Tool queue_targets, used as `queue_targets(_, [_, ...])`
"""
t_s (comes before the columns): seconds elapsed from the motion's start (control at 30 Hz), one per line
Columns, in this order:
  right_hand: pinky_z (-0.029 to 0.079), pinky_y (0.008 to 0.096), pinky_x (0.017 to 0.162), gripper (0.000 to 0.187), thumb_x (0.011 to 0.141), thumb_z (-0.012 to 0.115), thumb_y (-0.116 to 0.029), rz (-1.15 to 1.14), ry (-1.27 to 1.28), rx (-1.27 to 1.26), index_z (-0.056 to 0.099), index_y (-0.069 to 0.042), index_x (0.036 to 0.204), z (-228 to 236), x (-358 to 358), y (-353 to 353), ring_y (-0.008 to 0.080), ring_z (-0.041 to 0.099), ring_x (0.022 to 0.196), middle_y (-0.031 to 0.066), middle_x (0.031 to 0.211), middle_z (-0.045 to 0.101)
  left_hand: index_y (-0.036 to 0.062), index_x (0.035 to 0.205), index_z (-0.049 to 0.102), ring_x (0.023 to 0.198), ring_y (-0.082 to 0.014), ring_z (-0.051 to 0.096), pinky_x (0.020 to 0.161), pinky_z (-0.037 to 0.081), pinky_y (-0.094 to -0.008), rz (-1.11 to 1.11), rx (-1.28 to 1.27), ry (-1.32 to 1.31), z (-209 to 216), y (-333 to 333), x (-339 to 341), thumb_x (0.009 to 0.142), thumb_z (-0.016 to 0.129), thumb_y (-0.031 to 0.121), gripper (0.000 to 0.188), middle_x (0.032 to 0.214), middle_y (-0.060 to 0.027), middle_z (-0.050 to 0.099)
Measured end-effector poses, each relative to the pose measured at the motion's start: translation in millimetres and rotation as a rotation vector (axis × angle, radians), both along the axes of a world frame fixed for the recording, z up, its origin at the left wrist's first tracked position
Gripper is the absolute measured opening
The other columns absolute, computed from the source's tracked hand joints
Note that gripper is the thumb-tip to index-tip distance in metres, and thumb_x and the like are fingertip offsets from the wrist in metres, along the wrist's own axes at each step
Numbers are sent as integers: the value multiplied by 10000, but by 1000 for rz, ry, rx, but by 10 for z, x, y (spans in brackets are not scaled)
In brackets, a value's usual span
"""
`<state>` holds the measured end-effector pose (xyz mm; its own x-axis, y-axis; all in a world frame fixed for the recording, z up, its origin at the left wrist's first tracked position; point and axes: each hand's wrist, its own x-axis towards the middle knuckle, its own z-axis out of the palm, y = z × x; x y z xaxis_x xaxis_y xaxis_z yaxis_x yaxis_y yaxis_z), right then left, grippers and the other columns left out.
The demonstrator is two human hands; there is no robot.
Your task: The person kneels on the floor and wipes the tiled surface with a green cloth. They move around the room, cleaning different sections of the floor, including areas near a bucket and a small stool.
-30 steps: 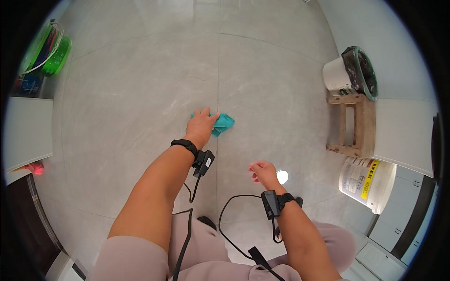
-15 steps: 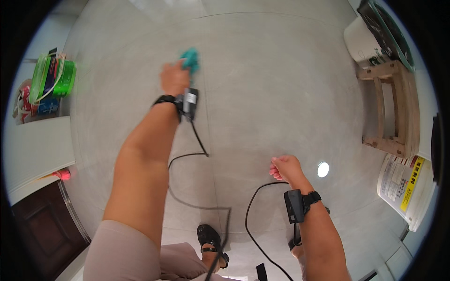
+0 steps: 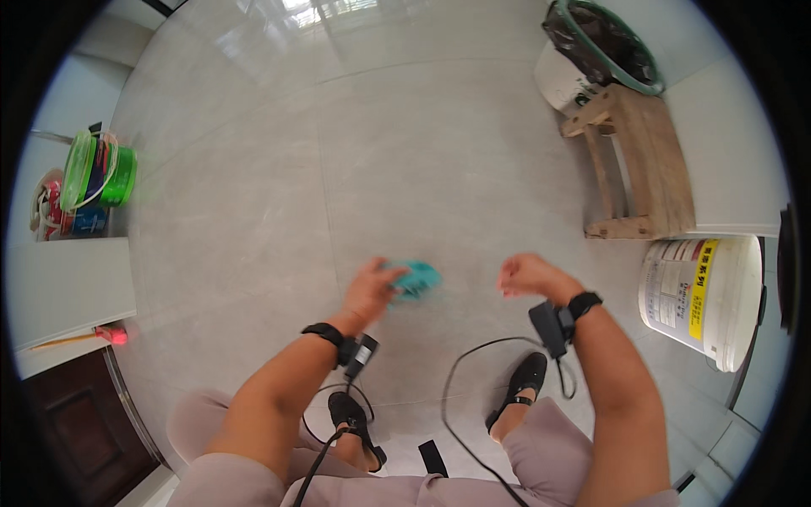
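Head view: a teal cloth (image 3: 418, 279) is seen on the grey tiled floor (image 3: 405, 169), in front of the person and between the two hands, nearer to the left. The cloth's left edge is met by the fingers of the left hand (image 3: 369, 289). Hand and cloth are both blurred, so it cannot be told whether the cloth is clamped between the fingers or only pressed from above. The right hand (image 3: 529, 276) is held to the right of the cloth and apart from it, with the fingers curled together toward the palm.

A black device (image 3: 361, 357) is strapped at the left wrist, and a second black unit (image 3: 551, 329) is worn at the right wrist. A thin black cable (image 3: 448, 389) is looped between the forearms. Black shoes (image 3: 525, 380) are worn on both feet, which are set well apart on the tiles.

Along the right side, a wooden stool (image 3: 650, 160) is placed between a green-rimmed bin (image 3: 610, 57) fitted with a dark liner and a white bucket (image 3: 737, 291) marked with a yellow label. At the left, a bright green bucket (image 3: 122, 176) with a pale handle is noted, and below it a brush (image 3: 110, 335) with a pink head is observed near a dark brown panelled door (image 3: 89, 431).
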<state>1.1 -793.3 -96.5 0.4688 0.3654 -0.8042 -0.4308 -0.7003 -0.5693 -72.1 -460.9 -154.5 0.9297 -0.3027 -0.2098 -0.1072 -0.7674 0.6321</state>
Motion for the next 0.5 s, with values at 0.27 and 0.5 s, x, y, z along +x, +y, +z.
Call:
queue_targets(0.27, [515,315,746,491,753,753,-377,-127,-395,196,626,-56,1102,633,280,182,219,638,857,143,996,654,72,1335,415,990,-128,592,839,496,-307,709,-977,577,723,-581,540,927,588,166,453,1122,-21,591])
queue_targets(0.5, [494,316,823,587,736,772,-318,-453,-398,354,557,-49,1212,305,-13,-33,201,617,955,132,1069,634,98,1432,332,989,-171,565,916,455,-325,517,-1048,729,987,-1626,461,993,435,380,532,1267,-40,498])
